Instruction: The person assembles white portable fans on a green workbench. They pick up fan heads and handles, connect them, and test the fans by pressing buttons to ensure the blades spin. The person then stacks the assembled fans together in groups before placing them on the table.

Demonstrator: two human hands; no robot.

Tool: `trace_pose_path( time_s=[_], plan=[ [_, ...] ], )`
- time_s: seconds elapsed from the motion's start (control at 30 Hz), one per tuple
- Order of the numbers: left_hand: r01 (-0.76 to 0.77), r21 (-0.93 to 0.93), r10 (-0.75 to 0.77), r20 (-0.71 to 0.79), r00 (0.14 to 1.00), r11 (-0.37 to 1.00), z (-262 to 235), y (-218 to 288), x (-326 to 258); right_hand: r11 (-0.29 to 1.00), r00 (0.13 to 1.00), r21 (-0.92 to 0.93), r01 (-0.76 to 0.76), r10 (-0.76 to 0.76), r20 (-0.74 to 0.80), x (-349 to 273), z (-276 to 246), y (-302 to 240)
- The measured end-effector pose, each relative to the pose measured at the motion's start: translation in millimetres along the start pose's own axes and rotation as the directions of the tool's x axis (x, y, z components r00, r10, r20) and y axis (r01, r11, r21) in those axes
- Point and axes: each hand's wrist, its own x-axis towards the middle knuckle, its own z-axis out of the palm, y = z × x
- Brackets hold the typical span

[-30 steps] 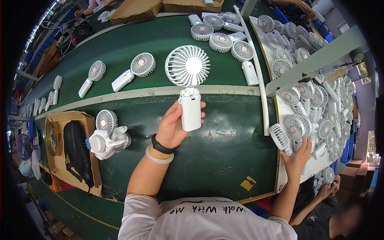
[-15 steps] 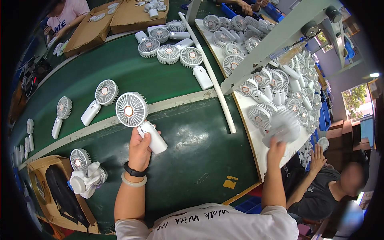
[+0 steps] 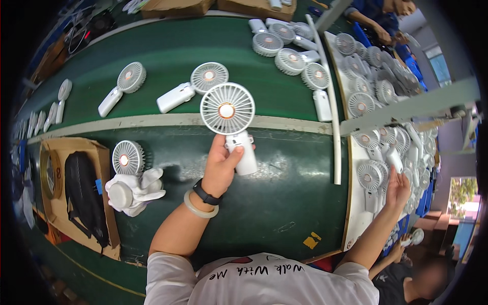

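My left hand point(image 3: 222, 166) is wrapped round the handle of a white handheld fan point(image 3: 227, 108), holding it upright above the green table, its round grille facing up. At the right, my right hand point(image 3: 399, 190) reaches over the pile of fans with its fingers stretched out. Its fingertips are at the lower end of a white fan handle point(image 3: 394, 160), and no firm grip shows. Beside it lies another white fan point(image 3: 369, 175). Several similar fans lie on the green belt point(image 3: 168, 43), the closest being a fan point(image 3: 209, 75) just behind my held one.
A white tube point(image 3: 331, 101) and a metal post point(image 3: 406, 104) stand between the belt and the white side table point(image 3: 356, 226). At left are a fan point(image 3: 128, 158) with white gloves point(image 3: 134, 193) and a cardboard box point(image 3: 109, 203) containing a black pouch. Other people work at the right.
The view has turned, so the scene sits differently. The fan that was blurred in my right hand now rests among the pile, at my fingertips. My left hand still holds its fan.
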Motion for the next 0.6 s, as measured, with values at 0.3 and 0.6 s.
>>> trace_pose_path(
  time_s=[0.3, 0.6],
  plan=[
    [-0.002, -0.086, 0.001, -0.01, 1.0, 0.996, -9.4, -6.9, 3.7, 0.88, 0.948, -0.385, 0.278, -0.186, 0.259, -101.0, 92.1, 86.0],
    [-0.078, -0.075, 0.077, -0.01, 0.997, 0.994, -2.3, -7.5, 2.5, 0.854, 0.541, -0.507, -0.116, 0.482, 0.689, -120.4, 234.8, 275.9]
  ],
)
